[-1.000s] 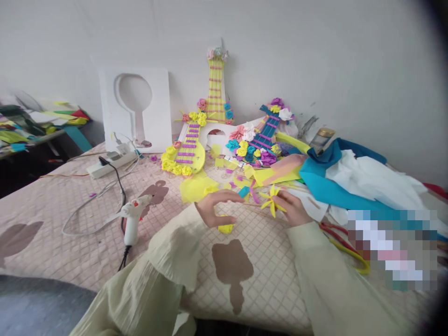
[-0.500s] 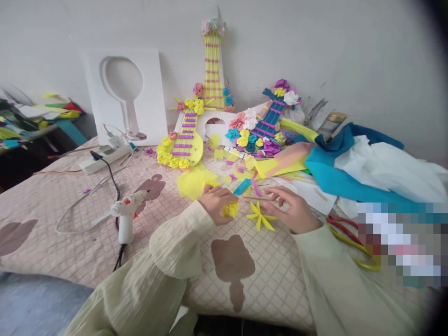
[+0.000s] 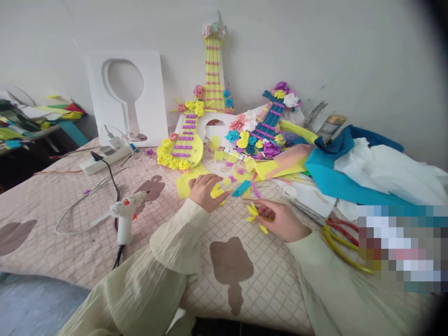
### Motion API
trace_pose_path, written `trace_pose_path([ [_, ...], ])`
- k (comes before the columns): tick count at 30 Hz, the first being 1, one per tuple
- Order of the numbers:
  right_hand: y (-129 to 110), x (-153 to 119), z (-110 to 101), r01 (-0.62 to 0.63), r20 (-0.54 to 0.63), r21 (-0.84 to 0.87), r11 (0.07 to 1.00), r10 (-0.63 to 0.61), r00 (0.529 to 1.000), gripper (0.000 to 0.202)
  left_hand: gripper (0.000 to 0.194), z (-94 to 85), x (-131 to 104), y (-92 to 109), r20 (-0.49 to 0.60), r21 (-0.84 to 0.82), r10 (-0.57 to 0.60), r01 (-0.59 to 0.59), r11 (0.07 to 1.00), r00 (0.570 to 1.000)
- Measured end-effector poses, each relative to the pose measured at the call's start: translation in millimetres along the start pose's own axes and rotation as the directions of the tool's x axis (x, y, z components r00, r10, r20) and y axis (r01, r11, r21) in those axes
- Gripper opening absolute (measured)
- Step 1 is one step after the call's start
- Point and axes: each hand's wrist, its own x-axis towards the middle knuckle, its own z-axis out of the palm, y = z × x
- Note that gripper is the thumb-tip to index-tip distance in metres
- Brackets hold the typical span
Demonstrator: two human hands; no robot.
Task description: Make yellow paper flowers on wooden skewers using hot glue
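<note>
My right hand (image 3: 285, 221) pinches a yellow star-shaped paper cutout (image 3: 252, 213) above the quilted cloth, its pointed arms sticking out to the left. A thin stick also shows by its fingertips, partly hidden. My left hand (image 3: 206, 192) is over the yellow sheets (image 3: 185, 183), thumb stretched away from the fingers. Between that thumb and the fingers lies a crumpled yellow paper flower (image 3: 217, 191), partly covered by the hand. A blue paper strip (image 3: 241, 188) and small scraps lie between the hands.
A white glue gun (image 3: 126, 217) stands left, its cord near a power strip (image 3: 105, 158). Paper-flowered model guitars (image 3: 187, 144) rest at the back beside a white cutout board (image 3: 154, 102). Scissors with yellow handles (image 3: 341, 252), red-handled pliers and blue cloth (image 3: 325, 177) lie right.
My left hand has moved left and back with the yellow flower, and its fingers have loosened. My right hand has picked up the yellow star-shaped cutout from the cloth.
</note>
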Motion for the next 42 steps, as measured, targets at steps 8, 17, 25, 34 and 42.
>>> trace_pose_path([
  [8,-15,-2,-2,0.08,-0.292,0.237,0.968,-0.007,0.956,0.028,0.036,32.9,-25,42,0.367,-0.641,-0.101,0.33,0.693,0.925],
  [17,-30,12,-6,-0.047,-0.141,0.616,0.786,0.169,0.976,0.036,0.039,41.6,-13,51,0.389,-0.802,-0.129,0.404,0.439,0.912],
  [25,-25,31,-6,-0.057,-0.106,0.619,0.783,0.154,0.982,0.03,0.033,38.4,-5,57,0.379,-0.795,-0.192,0.425,0.432,0.905],
  [34,-21,10,5,-0.006,-0.162,0.615,0.789,0.134,0.978,0.027,0.032,43.2,-22,49,0.278,-0.843,-0.145,0.313,0.438,0.95],
  [42,-30,-3,-2,0.435,-0.279,0.219,0.873,-0.371,0.886,0.024,0.028,29.6,-32,45,0.048,-0.61,0.199,-0.13,0.782,0.979],
])
